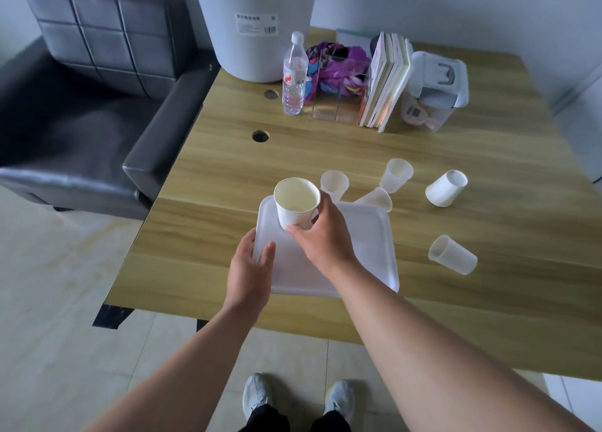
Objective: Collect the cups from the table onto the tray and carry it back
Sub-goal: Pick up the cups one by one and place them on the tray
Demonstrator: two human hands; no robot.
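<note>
A white tray [368,245] lies on the wooden table [488,317]. My left hand [250,268] grips the tray's left edge. My right hand [321,236] holds a white paper cup [294,205] upright over the tray's far left corner. Beyond the tray stand two translucent cups [334,184] [395,174], and a third [376,200] lies tipped at the tray's far edge. A white paper cup [444,188] lies on its side to the right. Another translucent cup [452,259] lies on its side right of the tray.
At the back of the table are a water bottle [294,76], a large grey bin [255,24], purple cloth [338,69], upright books [386,82] and a plastic box [438,89]. A black leather armchair [91,105] stands left of the table.
</note>
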